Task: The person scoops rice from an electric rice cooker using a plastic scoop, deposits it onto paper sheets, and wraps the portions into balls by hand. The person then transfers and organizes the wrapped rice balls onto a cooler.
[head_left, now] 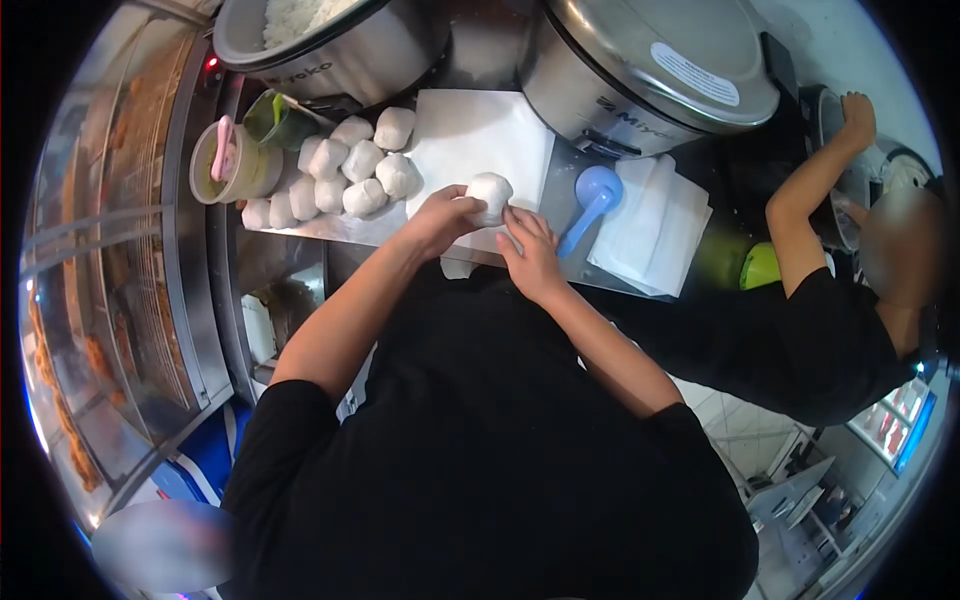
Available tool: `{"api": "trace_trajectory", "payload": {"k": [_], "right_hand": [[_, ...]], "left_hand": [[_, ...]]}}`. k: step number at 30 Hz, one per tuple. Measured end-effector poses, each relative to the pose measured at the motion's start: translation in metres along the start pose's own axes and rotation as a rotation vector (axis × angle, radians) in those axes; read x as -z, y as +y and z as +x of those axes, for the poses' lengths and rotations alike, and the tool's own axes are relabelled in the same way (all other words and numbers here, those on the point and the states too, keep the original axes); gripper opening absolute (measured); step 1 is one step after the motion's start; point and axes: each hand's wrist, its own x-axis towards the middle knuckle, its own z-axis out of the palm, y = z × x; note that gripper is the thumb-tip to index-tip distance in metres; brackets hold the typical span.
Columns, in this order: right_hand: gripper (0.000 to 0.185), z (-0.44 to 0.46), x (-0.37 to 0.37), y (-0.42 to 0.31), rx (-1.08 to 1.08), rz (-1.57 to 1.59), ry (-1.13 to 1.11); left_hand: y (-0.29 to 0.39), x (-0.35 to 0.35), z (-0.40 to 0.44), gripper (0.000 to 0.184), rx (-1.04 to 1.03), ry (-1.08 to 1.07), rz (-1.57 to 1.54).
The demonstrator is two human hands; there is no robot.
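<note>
In front of my body, a round white wrapped bundle (489, 194) is held above the near edge of a white paper sheet (480, 130). My left hand (447, 220) grips it from the left, thumb and fingers around its side. The fingers of my right hand (531, 252) touch its lower right side, slightly apart. Several similar white wrapped bundles (365, 160) sit grouped on the steel counter, left of the sheet. A blue scoop (597, 189) lies right of the sheet, beside a stack of white paper (655, 230).
An open cooker (350, 60) with white rice stands at the back left, a lidded cooker (640, 80) at the back right. Left are a tub with a pink handle (238, 165) and a green container (280, 122). Another person's arm (810, 200) reaches up at the right.
</note>
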Motion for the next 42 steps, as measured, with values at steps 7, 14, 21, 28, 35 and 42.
{"api": "trace_trajectory", "payload": {"k": [7, 14, 21, 28, 35, 42], "right_hand": [[0.054, 0.032, 0.023, -0.099, 0.332, 0.398, -0.100], [0.049, 0.058, -0.024, -0.111, 0.229, 0.605, -0.498], [0.070, 0.014, -0.006, 0.070, -0.267, 0.039, 0.423], [0.077, 0.028, -0.003, 0.057, -0.500, -0.246, 0.506], [0.054, -0.015, -0.013, 0.104, -0.708, -0.197, 0.782], [0.016, 0.080, 0.002, -0.145, -0.429, 0.325, 0.507]], "left_hand": [[0.054, -0.031, -0.106, 0.047, -0.244, -0.085, -0.332], [0.022, -0.007, -0.140, 0.046, -0.445, 0.430, -0.360], [-0.058, 0.163, -0.125, 0.084, -0.237, 1.335, 0.122], [-0.020, 0.217, -0.083, 0.075, -0.051, 1.053, -0.498], [-0.017, 0.232, -0.109, 0.057, 0.236, 0.710, -0.477], [0.089, 0.258, -0.194, 0.057, 0.283, 0.421, 0.052]]}}
